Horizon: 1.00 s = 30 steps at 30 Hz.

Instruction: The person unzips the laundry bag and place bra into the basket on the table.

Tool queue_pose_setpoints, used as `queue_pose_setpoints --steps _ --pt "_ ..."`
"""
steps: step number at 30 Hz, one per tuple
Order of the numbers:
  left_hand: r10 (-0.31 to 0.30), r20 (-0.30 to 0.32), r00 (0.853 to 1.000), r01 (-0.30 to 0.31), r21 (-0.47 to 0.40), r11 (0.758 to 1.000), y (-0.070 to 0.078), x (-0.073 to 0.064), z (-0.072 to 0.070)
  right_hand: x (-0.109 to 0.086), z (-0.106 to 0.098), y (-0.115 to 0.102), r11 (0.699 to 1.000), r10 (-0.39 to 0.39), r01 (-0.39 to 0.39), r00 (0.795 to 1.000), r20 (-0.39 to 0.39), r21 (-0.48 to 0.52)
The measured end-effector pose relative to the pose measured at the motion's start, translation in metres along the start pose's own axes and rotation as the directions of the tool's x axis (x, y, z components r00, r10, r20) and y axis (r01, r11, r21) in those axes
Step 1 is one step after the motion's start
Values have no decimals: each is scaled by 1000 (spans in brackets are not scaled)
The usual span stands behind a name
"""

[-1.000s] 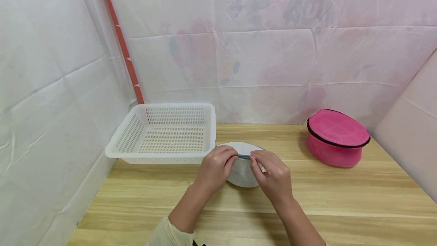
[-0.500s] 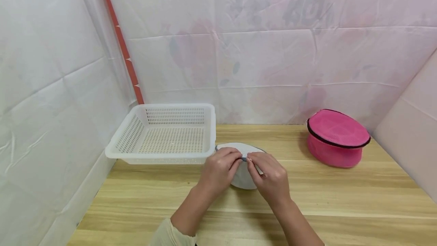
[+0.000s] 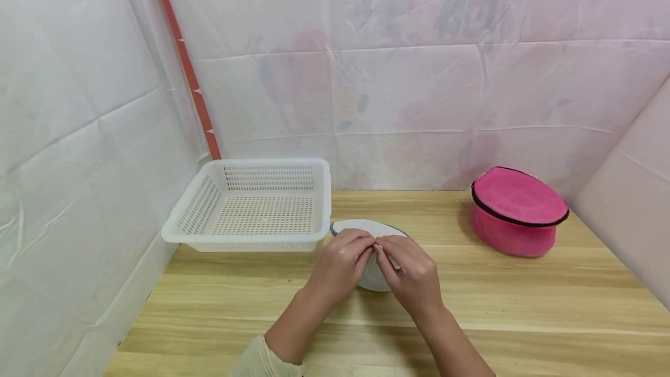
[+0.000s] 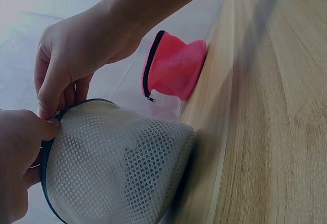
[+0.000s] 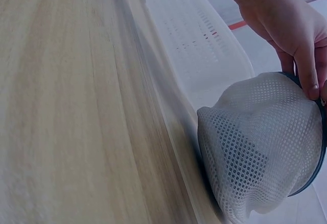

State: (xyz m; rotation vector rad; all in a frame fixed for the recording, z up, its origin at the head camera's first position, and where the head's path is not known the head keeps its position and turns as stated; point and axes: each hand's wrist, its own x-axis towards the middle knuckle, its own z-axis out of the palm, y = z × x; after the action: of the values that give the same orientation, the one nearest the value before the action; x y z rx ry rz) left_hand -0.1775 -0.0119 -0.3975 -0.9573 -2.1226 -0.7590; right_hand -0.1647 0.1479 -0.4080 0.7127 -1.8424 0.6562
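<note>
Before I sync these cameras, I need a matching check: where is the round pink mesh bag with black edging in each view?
Head: the round pink mesh bag with black edging is at the right, below mid-height.
Left wrist: upper half, just right of centre.
Right wrist: not in it.
Shared landmark: the white mesh bag with bluish rim, pinched by left hand and right hand.

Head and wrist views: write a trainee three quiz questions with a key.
1. What colour edges the top of the round pink mesh bag? (a) blue (b) black (c) white
2. True or false: the left grip and right grip both hold the rounded, blue-edged white mesh bag.
3. Fill in: the rectangular white plastic basket stands ____ of the white mesh bag in the head view.

Key: 1 b; 2 true; 3 left.
</note>
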Motion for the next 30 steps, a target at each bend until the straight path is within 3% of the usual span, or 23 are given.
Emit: queue_pose_setpoints --steps 30 --pt "-29 -20 999 29 -2 1000 -8 -1 0 1 -6 8 997 73 -73 997 -24 -7"
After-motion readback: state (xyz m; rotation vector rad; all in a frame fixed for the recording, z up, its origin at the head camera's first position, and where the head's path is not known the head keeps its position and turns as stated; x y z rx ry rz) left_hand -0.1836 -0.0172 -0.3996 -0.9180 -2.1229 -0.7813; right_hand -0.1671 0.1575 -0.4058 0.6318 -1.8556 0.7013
